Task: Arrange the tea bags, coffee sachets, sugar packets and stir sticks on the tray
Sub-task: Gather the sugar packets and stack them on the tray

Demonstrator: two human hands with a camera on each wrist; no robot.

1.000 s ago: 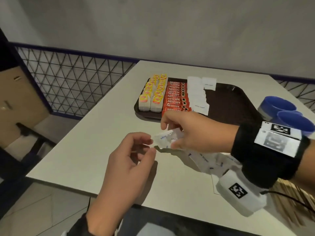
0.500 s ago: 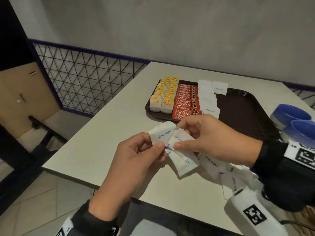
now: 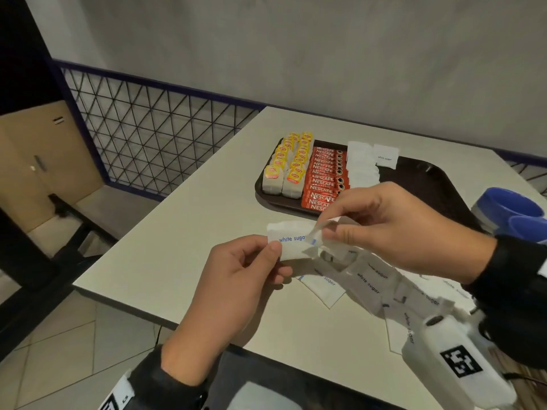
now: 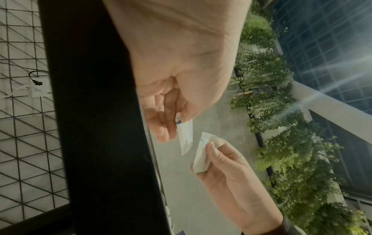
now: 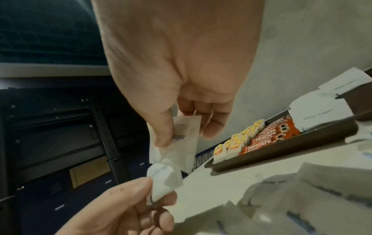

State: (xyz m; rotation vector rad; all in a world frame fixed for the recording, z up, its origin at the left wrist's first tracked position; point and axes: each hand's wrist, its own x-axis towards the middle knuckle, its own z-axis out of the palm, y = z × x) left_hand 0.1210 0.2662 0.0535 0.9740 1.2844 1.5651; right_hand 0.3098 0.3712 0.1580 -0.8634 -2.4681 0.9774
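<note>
Both hands, left hand [image 3: 236, 279] and right hand [image 3: 393, 229], pinch sugar packets [image 3: 291, 239]; tea bags [image 3: 288, 170] and coffee sachets [image 3: 324, 179] fill the tray [image 3: 429, 184] at twelve o'clock, loose sugar packets and stir sticks remaining.

Pale table [image 3: 189, 241] bearing brown tray [image 3: 420, 184], loose sugar packets [image 3: 367, 284], two blue cups [image 3: 515, 211].

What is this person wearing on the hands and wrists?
Both hands are bare. The right hand has a black wrist strap carrying a white camera unit with a black square marker. The left hand has a dark cuff with a white marker tag.
</note>
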